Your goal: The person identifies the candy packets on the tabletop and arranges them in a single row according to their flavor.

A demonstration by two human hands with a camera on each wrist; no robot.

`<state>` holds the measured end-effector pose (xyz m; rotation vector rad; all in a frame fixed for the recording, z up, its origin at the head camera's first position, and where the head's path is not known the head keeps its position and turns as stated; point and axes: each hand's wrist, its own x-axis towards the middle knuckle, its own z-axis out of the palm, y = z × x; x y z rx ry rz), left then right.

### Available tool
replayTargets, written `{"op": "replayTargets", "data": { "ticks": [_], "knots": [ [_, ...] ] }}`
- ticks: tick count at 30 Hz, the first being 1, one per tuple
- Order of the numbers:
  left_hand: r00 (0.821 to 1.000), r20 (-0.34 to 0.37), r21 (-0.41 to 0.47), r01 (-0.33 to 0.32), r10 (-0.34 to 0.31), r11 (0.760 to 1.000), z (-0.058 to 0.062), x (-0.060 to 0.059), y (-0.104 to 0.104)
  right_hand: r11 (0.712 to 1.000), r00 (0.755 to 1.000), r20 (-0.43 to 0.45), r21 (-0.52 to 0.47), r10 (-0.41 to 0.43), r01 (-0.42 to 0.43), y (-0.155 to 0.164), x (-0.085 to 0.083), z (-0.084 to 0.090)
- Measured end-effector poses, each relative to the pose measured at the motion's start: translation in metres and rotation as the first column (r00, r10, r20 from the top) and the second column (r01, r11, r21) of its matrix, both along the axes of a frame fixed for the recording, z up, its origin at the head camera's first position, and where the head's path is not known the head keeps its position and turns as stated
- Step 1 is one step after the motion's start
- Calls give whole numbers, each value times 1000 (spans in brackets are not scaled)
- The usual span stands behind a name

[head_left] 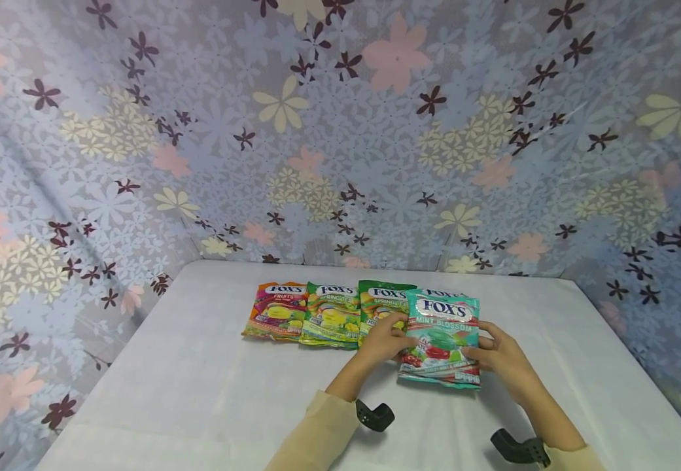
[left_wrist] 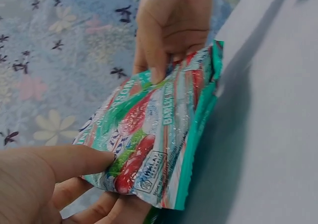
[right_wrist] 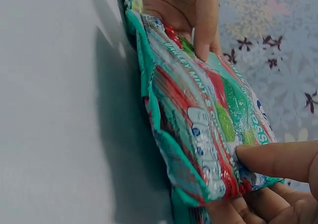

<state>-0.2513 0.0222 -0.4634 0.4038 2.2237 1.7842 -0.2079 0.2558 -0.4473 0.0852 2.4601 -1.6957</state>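
Note:
Both hands hold a teal Fox's Mint Blossom candy bag (head_left: pixel 441 333), tilted up above the white table. My left hand (head_left: pixel 380 340) grips its left edge, with the thumb on the printed front and the fingers behind, as the left wrist view shows. At the opposite edge, my right hand (right_wrist: pixel 283 184) pinches the bag the same way. Directly behind it another Fox's bag (head_left: pixel 443 293) shows only its top strip. A green Spring Tea bag (head_left: pixel 383 299) stands just left of these, partly covered by the left hand.
Further left on the table (head_left: pixel 199 379) lie a lighter green Spring Tea bag (head_left: pixel 331 317) and an orange and purple Fruits bag (head_left: pixel 278 314), side by side with their edges overlapping. A flowered cloth (head_left: pixel 340 144) rises behind the table and along its sides.

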Motion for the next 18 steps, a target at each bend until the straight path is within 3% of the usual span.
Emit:
{"op": "replayTargets", "data": {
  "ticks": [4,10,15,18],
  "knots": [
    [1000,-16,-5,-10,10,1000,-3,-1,15,1000,1000,11,14,-24,23,13,-1,1],
    [993,-121,-103,-23,11,994,0,-2,43,998,997,37,26,-64,63,45,-7,-6],
    [974,-223,-215,-95,46,972,5,-4,69,996,994,63,41,-86,83,70,-13,-10],
    [961,-260,-231,-155,93,960,6,-5,83,995,995,55,49,-85,83,80,-14,-7]
  ]
}}
